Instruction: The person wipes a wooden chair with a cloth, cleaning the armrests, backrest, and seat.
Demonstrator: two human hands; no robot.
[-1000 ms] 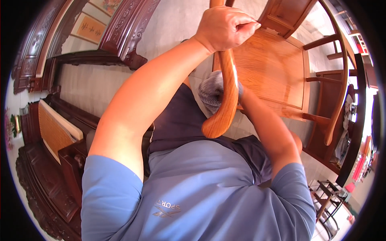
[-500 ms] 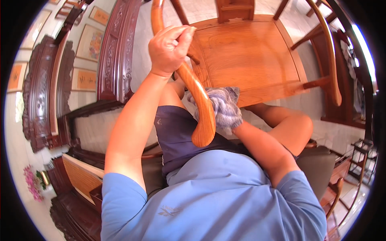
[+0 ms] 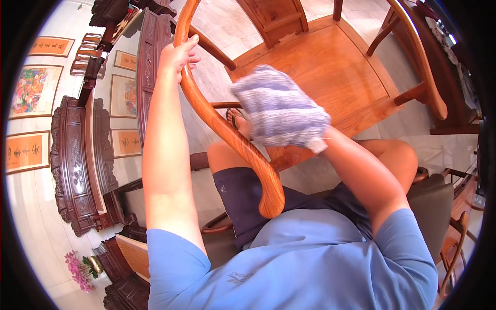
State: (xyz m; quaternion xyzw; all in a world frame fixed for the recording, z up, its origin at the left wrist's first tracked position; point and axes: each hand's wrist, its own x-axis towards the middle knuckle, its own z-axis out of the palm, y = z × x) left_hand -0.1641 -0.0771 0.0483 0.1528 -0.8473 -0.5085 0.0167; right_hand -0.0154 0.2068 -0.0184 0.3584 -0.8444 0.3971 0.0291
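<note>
A glossy brown wooden armchair stands in front of me, its broad seat point(image 3: 315, 72) facing up. One curved armrest point(image 3: 237, 138) sweeps down toward my lap and ends in a rounded tip. My left hand point(image 3: 178, 58) is closed around the far part of this armrest, its thumb along the top. A blue, grey and white striped cloth mitt point(image 3: 281, 108) covers my right hand point(image 3: 294, 116) to the wrist and hides the fingers. It hovers above the seat's near left corner, to the right of the armrest, apart from it and blurred by motion.
The chair's other armrest point(image 3: 421, 62) curves along the right, and its carved back panel point(image 3: 271, 20) rises at the far side. Dark carved furniture point(image 3: 77, 165) lines the left. Framed pictures point(image 3: 36, 93) hang there, and pink flowers point(image 3: 77, 271) stand at lower left.
My left hand has slid farther up the armrest and to the left. My covered right hand has lifted from beside the armrest's lower part toward the seat. The view has shifted too.
</note>
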